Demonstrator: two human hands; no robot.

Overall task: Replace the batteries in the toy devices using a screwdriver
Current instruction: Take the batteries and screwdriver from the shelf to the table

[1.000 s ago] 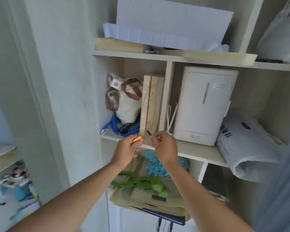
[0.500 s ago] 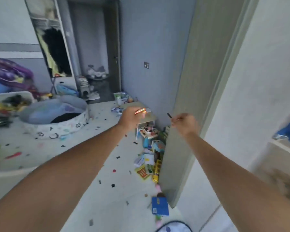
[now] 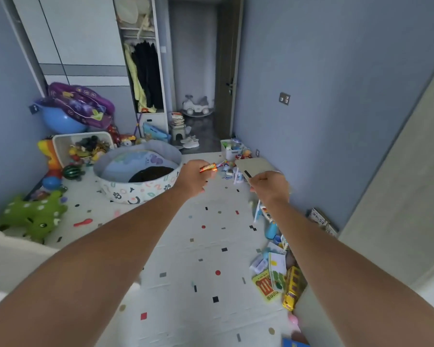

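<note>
My left hand (image 3: 192, 180) is held out in front of me, closed around orange-red batteries (image 3: 208, 168) whose ends stick out past my fingers. My right hand (image 3: 269, 185) is out beside it, closed on a small dark slim object (image 3: 247, 174) that pokes up from my fingers; only its black tip shows, so I cannot tell whether it is the screwdriver. A small low beige table (image 3: 254, 164) stands on the floor beyond both hands, with little toys around its legs.
A patterned play mat (image 3: 186, 246) covers the floor. A round fabric play pit (image 3: 138, 171) sits left of centre. Toy bin (image 3: 80, 146), green dinosaur (image 3: 35, 216) and balls line the left wall. Books and toys (image 3: 276, 276) lie along the cabinet door on the right. A doorway (image 3: 193, 71) lies ahead.
My view has swung from the cupboard shelves round to the room. Both hands have kept their hold and have drawn a little further apart.
</note>
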